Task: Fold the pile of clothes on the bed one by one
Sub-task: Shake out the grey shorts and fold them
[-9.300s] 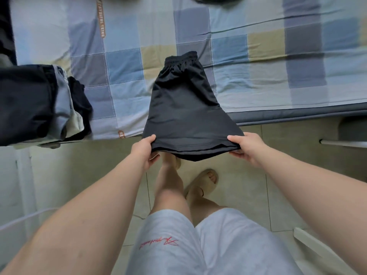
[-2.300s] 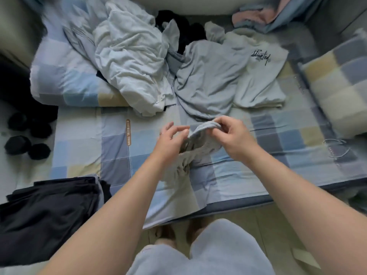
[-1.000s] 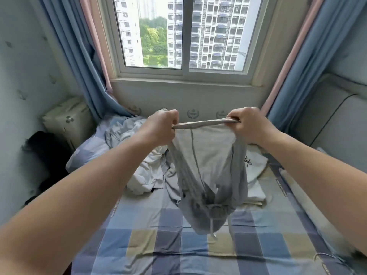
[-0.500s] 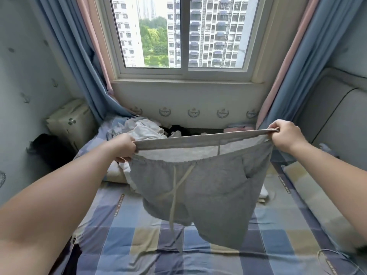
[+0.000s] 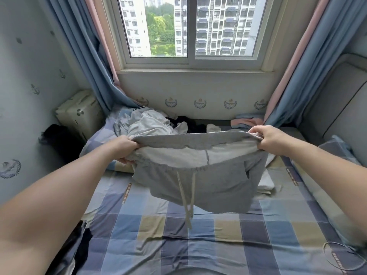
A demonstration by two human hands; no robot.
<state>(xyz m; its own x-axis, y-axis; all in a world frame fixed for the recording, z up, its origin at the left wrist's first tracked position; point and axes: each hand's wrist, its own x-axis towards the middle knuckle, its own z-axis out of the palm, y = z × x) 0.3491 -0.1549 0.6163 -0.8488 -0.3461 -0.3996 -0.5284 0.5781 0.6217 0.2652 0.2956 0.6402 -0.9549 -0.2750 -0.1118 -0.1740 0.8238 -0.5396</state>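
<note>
I hold a pair of grey drawstring shorts (image 5: 200, 181) spread out in the air above the bed (image 5: 198, 235). My left hand (image 5: 125, 148) grips the left end of the waistband and my right hand (image 5: 272, 140) grips the right end. The legs hang down and the two drawstrings dangle in the middle. Behind the shorts, a pile of unfolded clothes (image 5: 151, 126) in white, grey and black lies at the far end of the bed. Dark folded clothes (image 5: 79, 247) show at the bed's near left edge.
The bed carries a blue, grey and beige checked sheet. A checked pillow (image 5: 337, 149) lies at the right by a padded headboard (image 5: 337, 104). A window (image 5: 188, 28) with blue and pink curtains is ahead. A beige box (image 5: 79, 114) stands at the far left corner.
Earlier I set down folded black shorts and picked up the grey shorts. Within the last second my hands spread the waistband wide and lowered it; the shorts now hang nearer the sheet.
</note>
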